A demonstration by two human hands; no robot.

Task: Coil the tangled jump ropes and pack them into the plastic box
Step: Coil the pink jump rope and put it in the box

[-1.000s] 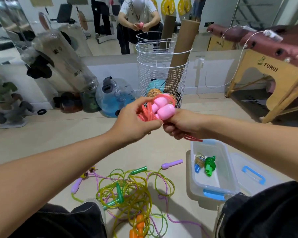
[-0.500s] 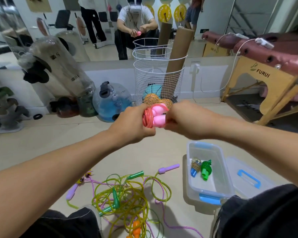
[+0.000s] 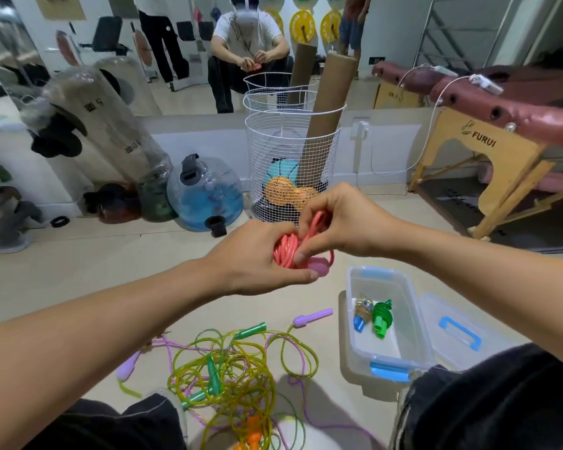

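Note:
A coiled pink jump rope point(image 3: 286, 251) with pink handles sits between both hands at mid-frame, above the floor. My left hand point(image 3: 257, 254) grips the coil from the left and below. My right hand point(image 3: 335, 222) pinches a loop of the same rope from the right. A tangle of green, yellow and purple jump ropes point(image 3: 234, 371) lies on the floor between my knees. The clear plastic box point(image 3: 413, 326) with blue latches stands open to the right, holding a coiled green rope point(image 3: 381, 319) and a blue-handled one point(image 3: 362, 315).
The box's lid point(image 3: 459, 332) lies beside it on the right. A white wire basket point(image 3: 293, 164) with a cardboard tube stands ahead, a blue water weight point(image 3: 205, 196) left of it. A massage table point(image 3: 501, 131) fills the right. A mirror runs along the wall.
The hands have dropped lower and closer to me with the pink rope. My right hand has shifted from covering the handles to pinching a loop of the coil.

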